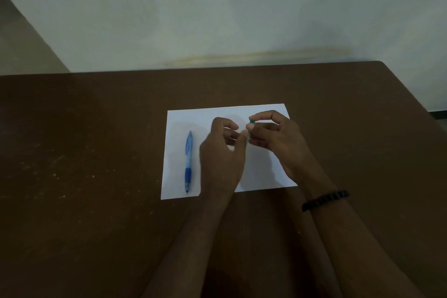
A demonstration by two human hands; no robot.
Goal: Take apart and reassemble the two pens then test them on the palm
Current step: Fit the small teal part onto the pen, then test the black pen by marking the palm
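Most of the second pen (pixel 250 126) is hidden. Only a small teal piece of it shows, between the fingertips of the right hand (pixel 275 139), and a pale part below it is blurred, so I cannot tell if this is the whole pen or only one part. The right hand pinches this teal piece with thumb and forefinger, above the upper middle of the paper (pixel 261 172).

The left hand (pixel 221 152) is just beside it, with its fingers curled toward the same spot. Its thumb tip comes close to the pen piece or touches it — the picture is too soft there to say which, so I cannot tell if this hand grasps anything. The space between the two hands is also unclear; something thin and pale may be there, but it cannot be made out.

The blue pen (pixel 188 162) lies alone on the left part of the paper, its tip pointing toward the person, well apart from both hands. It looks whole, with a darker blue grip near the tip.

The paper lies flat on the brown table (pixel 84 152). Both forearms are cut off by the lower edge, and the right wrist wears a black beaded bracelet (pixel 325 199).

The light is dim — small details are lost.
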